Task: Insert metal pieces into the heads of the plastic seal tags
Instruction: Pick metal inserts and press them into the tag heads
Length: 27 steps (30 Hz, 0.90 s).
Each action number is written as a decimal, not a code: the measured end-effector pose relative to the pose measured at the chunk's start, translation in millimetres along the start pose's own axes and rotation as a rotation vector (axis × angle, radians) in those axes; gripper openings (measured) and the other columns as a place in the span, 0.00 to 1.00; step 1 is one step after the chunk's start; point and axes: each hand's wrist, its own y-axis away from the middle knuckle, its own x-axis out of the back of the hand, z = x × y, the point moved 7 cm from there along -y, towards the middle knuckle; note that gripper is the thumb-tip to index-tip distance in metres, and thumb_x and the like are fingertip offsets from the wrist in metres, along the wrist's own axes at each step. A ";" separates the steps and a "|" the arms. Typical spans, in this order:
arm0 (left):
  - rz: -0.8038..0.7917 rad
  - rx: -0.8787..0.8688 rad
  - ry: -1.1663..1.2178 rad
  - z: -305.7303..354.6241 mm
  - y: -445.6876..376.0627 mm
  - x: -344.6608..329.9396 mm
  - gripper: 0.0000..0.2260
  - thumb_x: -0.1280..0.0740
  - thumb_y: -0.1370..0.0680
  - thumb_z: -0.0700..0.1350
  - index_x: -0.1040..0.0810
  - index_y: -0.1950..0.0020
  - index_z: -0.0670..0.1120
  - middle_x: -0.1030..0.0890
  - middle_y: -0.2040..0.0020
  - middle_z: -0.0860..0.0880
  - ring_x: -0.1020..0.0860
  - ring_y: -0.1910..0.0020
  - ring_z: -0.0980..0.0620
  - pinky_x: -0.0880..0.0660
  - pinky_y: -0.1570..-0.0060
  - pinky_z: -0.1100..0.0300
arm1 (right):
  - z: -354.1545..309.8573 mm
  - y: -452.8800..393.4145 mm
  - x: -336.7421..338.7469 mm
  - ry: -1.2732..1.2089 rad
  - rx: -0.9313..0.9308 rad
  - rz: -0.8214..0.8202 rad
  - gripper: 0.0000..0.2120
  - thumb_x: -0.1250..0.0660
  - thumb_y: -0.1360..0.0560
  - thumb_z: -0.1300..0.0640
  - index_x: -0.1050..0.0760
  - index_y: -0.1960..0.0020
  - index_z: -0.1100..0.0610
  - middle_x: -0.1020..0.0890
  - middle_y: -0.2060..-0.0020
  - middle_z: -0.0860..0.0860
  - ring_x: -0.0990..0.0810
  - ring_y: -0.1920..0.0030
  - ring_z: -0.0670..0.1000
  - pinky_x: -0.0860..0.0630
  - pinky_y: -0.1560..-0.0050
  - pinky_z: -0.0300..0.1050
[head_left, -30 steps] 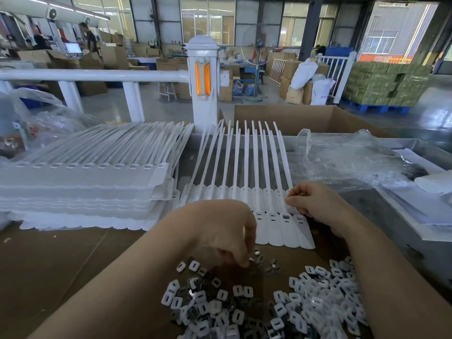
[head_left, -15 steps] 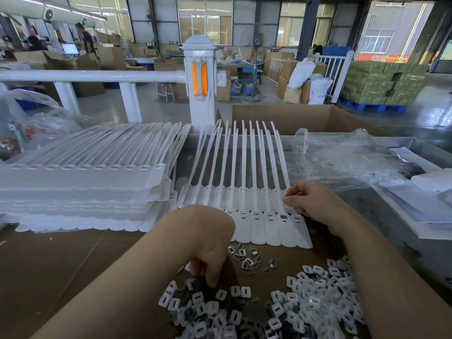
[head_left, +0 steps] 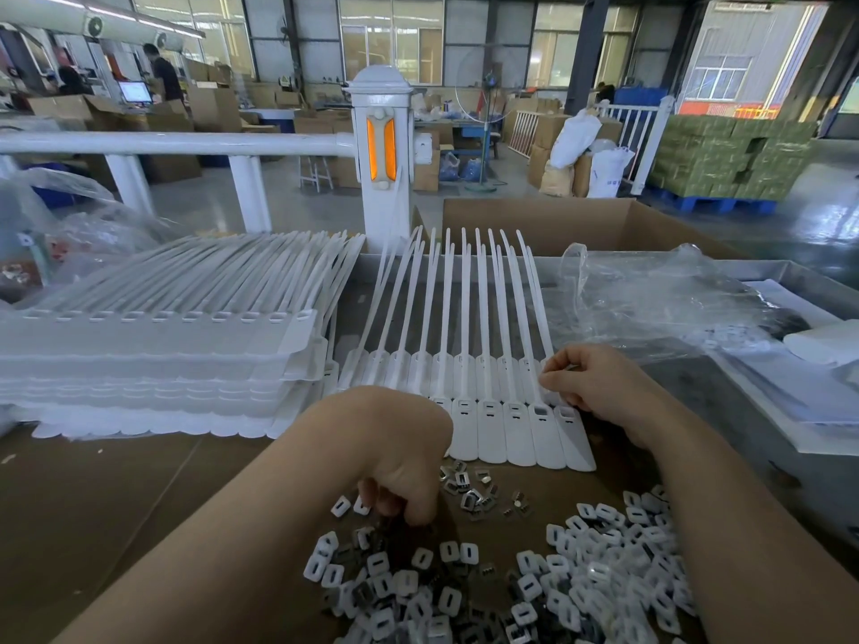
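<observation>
Left hand [head_left: 404,462]: since half a second ago it is sitting slightly nearer the loose pile, fingers curled downward and digging into the near heap of white plastic caps [head_left: 581,583] mixed with dark pieces (whether anything is pinched cannot be told). Right hand [head_left: 599,388]: staying in the same place, thumb and forefinger pressed together, pinching at the far-right head of the row of seal tags [head_left: 492,411]. Seal tags: white, flat, rounded heads with small rectangular slots, thin tails fanning away toward the far side, lying at centre on brown cardboard. Metal pieces [head_left: 469,492]: small, shiny, folded clips, lying scattered just near of the tag heads. Stacked tag sheets [head_left: 153,355]: translucent white, left.
</observation>
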 end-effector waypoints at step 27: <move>0.016 -0.403 0.615 8.6 -8.9 14.9 0.02 0.32 0.21 0.38 0.22 0.52 0.44 0.16 0.61 0.51 0.18 0.62 0.56 0.23 0.65 0.65 | -14.1 2.5 0.5 0.016 0.104 0.040 0.02 0.30 0.23 0.55 0.21 0.54 0.50 0.21 0.70 0.47 0.24 0.72 0.42 0.27 0.64 0.42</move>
